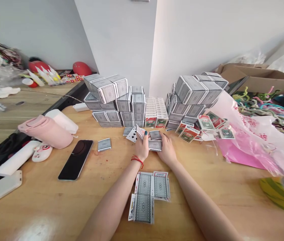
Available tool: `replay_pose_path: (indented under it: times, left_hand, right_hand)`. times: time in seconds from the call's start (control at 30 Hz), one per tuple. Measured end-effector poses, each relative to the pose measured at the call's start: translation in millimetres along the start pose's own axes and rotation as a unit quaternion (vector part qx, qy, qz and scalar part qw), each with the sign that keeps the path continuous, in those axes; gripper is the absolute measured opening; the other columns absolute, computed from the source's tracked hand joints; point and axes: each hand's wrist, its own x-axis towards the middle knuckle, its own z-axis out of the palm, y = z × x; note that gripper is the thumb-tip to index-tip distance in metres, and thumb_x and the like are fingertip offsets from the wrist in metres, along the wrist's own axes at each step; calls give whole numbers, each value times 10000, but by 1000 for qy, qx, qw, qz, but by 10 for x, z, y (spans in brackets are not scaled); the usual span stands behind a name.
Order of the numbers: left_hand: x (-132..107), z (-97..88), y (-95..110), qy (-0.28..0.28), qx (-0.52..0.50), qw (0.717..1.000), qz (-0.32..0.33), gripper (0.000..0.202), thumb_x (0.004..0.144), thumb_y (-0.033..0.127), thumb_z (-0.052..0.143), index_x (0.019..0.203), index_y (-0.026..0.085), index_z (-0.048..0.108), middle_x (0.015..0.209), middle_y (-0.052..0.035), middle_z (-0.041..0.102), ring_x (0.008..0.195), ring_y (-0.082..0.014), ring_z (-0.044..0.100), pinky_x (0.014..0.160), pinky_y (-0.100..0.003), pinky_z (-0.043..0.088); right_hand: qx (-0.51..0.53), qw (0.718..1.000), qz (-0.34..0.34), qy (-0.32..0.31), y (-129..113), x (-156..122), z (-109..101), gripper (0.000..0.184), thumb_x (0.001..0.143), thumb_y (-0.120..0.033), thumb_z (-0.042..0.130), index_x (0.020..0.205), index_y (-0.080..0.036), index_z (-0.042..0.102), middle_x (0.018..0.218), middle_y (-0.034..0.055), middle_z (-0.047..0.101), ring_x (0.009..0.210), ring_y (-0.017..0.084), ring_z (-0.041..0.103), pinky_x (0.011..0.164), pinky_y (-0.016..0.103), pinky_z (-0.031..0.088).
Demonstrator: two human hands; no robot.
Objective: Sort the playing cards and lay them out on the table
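Note:
My left hand (142,146) is closed round some playing cards (139,131), held tilted with their edges up. Just left of it, a few face-up cards (132,134) fan out, showing black pips. My right hand (167,148) grips the right edge of a small stack of grey-backed playing cards (155,145) on the table; another grey-backed stack (155,135) lies right behind it. Between my forearms lie face-down card piles (144,207), with a king sticking out at the left. A separate small pile (104,144) lies to the left.
Wrapped card blocks (106,90) rise behind on the left, more card blocks (194,90) on the right, with boxed decks (156,113) between. Loose card boxes (206,123), pink plastic (247,147) and tape (282,194) lie right. A phone (75,160) and pink bottle (47,132) lie left.

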Motion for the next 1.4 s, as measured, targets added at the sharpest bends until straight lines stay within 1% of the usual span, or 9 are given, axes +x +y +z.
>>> replay_pose_path:
  times: [0.1,0.3,0.5,0.67,0.8,0.9,1.03,1.27,1.4]
  left_hand:
    - [16,-18,0,-36,-55,997,-28,466,820,527,387,1031,143,548,995,-110,632,923,-221,604,795,-342,468]
    - [-13,-51,6,-46,-15,999,-8,405,812,511,414,785,178,641,820,-57,660,828,-192,605,771,-292,462]
    - [2,-72,42,3,-34,999,12,420,827,500,384,705,162,600,722,-51,610,742,-168,580,733,-278,453]
    - [9,-103,141,16,-19,995,98,250,820,405,448,734,180,516,762,-17,523,742,-135,519,719,-248,420]
    - [8,-99,160,26,23,992,117,147,752,310,547,761,185,470,744,2,472,693,-123,478,688,-242,404]
    - [22,-97,126,32,56,990,124,170,673,180,584,781,191,452,769,2,466,699,-127,473,714,-257,404]
    - [55,-106,58,44,45,988,140,258,625,95,562,815,208,429,859,-20,499,828,-161,510,830,-312,399]
    - [77,-112,102,40,27,991,126,250,663,130,583,886,204,499,992,-66,568,1034,-202,508,965,-369,339]
    - [78,-118,95,37,21,991,123,337,704,116,549,1026,204,501,1057,-68,584,1104,-188,487,1028,-374,289]
  right_hand:
    - [38,998,27,39,26,5,-8,598,660,-149,523,1236,-155,363,1126,138,497,1061,263,451,886,426,408]
    - [71,989,66,113,60,13,-41,472,721,-189,481,1185,-158,407,1074,133,475,993,240,494,837,398,426]
    - [-35,979,86,182,87,18,-68,468,723,-127,428,1188,-179,435,1208,140,412,1133,273,371,922,450,335]
    - [-65,994,48,80,-9,-17,-46,443,707,-225,529,1146,-196,482,1075,103,542,1025,296,398,860,468,343]
    - [-82,993,79,14,-89,-22,-12,708,634,-423,632,1259,-200,386,1168,117,525,1031,339,386,819,490,331]
    - [-80,993,90,-9,-81,-2,-11,734,641,-475,621,1279,-216,368,1145,122,537,1042,345,389,805,481,327]
    - [-74,992,100,2,-29,11,-5,739,607,-462,655,1258,-227,394,1116,133,526,1026,353,398,803,479,326]
    - [-45,989,127,68,14,4,20,815,513,-457,712,1223,-194,412,1057,140,463,962,333,422,787,470,347]
    - [-34,989,131,62,34,29,-11,609,518,-425,719,1045,-193,523,986,106,507,915,298,456,766,425,371]
